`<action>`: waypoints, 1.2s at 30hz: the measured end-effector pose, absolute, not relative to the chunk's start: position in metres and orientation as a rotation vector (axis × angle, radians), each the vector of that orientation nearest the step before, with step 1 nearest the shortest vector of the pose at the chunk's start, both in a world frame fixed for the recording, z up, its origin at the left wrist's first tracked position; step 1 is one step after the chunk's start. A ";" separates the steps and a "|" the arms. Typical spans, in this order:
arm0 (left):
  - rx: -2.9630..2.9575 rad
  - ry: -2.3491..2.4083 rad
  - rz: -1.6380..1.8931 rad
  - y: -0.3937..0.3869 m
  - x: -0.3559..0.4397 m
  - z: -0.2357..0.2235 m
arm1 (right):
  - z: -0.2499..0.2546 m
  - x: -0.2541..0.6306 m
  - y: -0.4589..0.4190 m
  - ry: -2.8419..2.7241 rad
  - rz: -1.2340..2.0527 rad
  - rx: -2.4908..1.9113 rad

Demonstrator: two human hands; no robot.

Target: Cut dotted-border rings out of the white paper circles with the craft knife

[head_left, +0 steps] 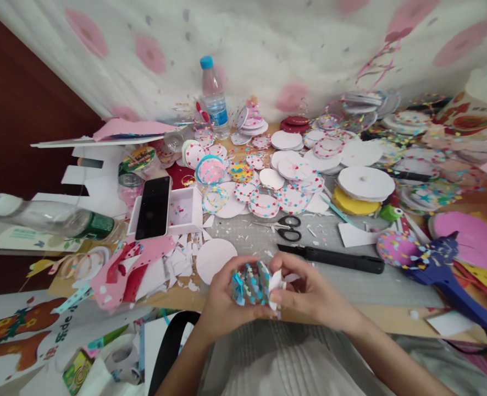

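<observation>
Between my hands, near the table's front edge, is a small tiered paper craft (249, 283) trimmed in blue and pale beads, with a blue bow at its left end. My left hand (222, 297) curls round its left side, fingers above and thumb below. At its right end my right hand (303, 289) pinches a white paper piece (275, 287) against the craft; whether the two are joined I cannot tell. A white paper disc (216, 260) lies just beyond my left hand. Beyond my right hand are a black utility knife (334, 258) and black-handled scissors (288, 228).
A blue glue gun (453, 286) lies at right beside a pink disc (470, 239). Many decorated discs cover the back. A phone (153, 208) rests on a white box (186, 212). A water bottle (214, 102) stands behind; another bottle (57, 217) lies left. Paper scraps (181, 258) are scattered.
</observation>
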State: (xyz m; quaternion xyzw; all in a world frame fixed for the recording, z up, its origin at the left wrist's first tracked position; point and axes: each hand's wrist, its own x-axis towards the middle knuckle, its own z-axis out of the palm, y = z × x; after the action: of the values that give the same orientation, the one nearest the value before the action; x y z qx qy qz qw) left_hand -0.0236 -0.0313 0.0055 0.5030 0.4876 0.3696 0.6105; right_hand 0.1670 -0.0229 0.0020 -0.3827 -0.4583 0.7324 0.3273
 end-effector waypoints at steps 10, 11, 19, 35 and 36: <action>0.752 0.709 0.646 -0.020 -0.036 0.007 | 0.005 0.165 -0.029 -1.441 1.838 -0.940; 0.770 0.741 0.598 -0.017 -0.036 0.010 | 0.006 0.165 -0.029 -1.485 1.827 -0.943; 0.902 0.872 0.557 -0.011 -0.029 0.019 | 0.009 0.167 -0.022 -1.632 1.703 -1.015; 1.489 1.205 0.828 -0.024 -0.028 0.012 | 0.001 0.164 -0.019 -1.826 1.349 -1.243; 1.527 1.186 0.865 -0.023 -0.029 0.011 | 0.003 0.166 -0.018 -1.864 1.329 -1.246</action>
State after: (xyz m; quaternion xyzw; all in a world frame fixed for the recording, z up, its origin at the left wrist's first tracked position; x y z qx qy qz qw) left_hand -0.0287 -0.0234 0.0106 0.6287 0.4882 0.3562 0.4894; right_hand 0.1663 -0.0182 0.0029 -0.4611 -0.6898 0.4917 0.2642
